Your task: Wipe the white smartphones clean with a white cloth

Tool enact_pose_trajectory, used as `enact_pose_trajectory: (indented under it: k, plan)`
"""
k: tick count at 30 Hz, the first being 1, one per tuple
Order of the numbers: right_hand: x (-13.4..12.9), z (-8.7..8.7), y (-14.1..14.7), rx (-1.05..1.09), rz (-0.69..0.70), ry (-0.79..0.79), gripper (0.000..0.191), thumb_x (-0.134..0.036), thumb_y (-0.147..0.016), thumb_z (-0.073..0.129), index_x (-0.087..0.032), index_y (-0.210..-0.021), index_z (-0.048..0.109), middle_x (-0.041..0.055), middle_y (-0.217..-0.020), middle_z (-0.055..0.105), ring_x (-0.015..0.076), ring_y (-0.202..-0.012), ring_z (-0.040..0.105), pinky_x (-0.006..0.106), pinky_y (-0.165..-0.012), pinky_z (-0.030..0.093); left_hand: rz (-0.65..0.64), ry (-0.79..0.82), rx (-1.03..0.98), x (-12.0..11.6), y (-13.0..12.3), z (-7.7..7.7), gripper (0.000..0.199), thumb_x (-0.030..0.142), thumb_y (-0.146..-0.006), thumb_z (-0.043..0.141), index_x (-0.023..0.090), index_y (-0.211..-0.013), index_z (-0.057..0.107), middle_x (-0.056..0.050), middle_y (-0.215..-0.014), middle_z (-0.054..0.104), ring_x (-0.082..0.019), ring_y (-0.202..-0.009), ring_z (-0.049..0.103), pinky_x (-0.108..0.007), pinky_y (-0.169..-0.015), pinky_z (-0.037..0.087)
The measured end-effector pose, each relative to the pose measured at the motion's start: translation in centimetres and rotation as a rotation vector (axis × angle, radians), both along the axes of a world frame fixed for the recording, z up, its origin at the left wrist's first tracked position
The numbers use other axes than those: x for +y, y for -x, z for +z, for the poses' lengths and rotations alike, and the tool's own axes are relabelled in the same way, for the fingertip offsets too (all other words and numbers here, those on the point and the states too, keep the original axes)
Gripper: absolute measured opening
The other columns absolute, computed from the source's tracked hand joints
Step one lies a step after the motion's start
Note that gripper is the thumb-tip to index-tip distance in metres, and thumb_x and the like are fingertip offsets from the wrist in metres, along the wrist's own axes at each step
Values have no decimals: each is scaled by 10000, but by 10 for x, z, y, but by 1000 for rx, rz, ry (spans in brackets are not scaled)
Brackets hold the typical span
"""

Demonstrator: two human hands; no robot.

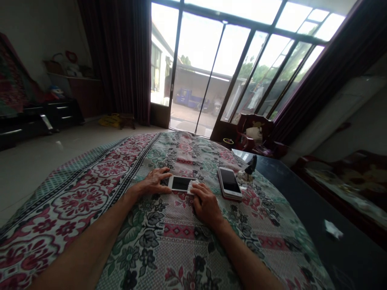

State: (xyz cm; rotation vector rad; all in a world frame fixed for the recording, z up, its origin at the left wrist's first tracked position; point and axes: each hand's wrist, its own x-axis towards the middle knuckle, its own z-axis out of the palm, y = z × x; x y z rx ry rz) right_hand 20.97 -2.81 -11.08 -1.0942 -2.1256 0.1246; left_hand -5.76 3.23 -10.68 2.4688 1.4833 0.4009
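Observation:
A white smartphone with a dark screen lies flat and sideways on the patterned tablecloth. My left hand rests at the phone's left end, thumb and fingers spread apart around that edge. Over the phone's right end, my right hand has its fingers closed on a crumpled white tissue, which touches the phone. To the right of my right hand is a stack of white smartphones, the top one screen up. A clear spray bottle with a black top stands just beyond that stack.
A dark tabletop extends at the right, with a crumpled white tissue on it. Behind the table is a wooden chair holding a bag. Glass doors and dark curtains stand farther back.

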Motion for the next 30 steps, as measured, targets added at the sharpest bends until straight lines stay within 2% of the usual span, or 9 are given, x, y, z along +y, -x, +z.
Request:
enact_pose_trajectory:
  k: [7, 12, 14, 17, 22, 30]
  plan:
    - [2, 5, 1, -20, -9, -2, 250, -175, -881, 474, -200, -1010, 688, 74, -1196, 654, 217, -1172, 547, 433, -1089, 375, -2, -9, 1, -1, -2, 0, 709, 589, -740, 665, 245, -1342, 515, -85, -1508, 360, -328, -1369, 327, -421, -1120, 255]
    - [0, 5, 3, -189, -38, 60, 395, -246, -950, 391, -160, -1304, 543, 112, -1387, 517, 237, -1317, 425, 457, -1120, 319, 12, 37, -17, -4, -3, 5, 682, 556, -744, 675, 278, -1344, 508, -67, -1516, 352, -315, -1385, 299, -426, -1131, 232]
    - [-1, 4, 4, -222, -81, 71, 442, -281, -953, 391, -148, -1363, 484, 126, -1442, 452, 264, -1365, 356, 479, -1118, 309, 18, 48, -33, -5, -3, 6, 675, 549, -738, 686, 304, -1340, 508, -47, -1520, 347, -312, -1391, 286, -434, -1134, 225]
    - [0, 3, 5, -240, -111, 76, 449, -306, -953, 391, -166, -1370, 480, 119, -1471, 415, 283, -1384, 319, 497, -1115, 296, 23, 58, -56, -5, -3, 5, 676, 548, -734, 694, 319, -1341, 504, -33, -1521, 345, -319, -1394, 273, -454, -1137, 213]
    - [1, 7, 5, -252, -90, 102, 412, -272, -961, 352, -178, -1315, 540, 98, -1440, 462, 253, -1360, 362, 460, -1113, 294, 20, 60, -57, -1, 0, -2, 699, 572, -735, 686, 303, -1351, 495, -49, -1530, 325, -315, -1401, 260, -446, -1140, 207]
    - [-1, 16, 14, -314, -57, 114, 378, -274, -957, 380, -216, -1285, 560, 77, -1417, 494, 273, -1337, 384, 530, -1094, 262, 10, 24, 7, -2, -5, -2, 705, 588, -744, 671, 293, -1358, 490, -63, -1520, 337, -314, -1384, 288, -432, -1129, 220]
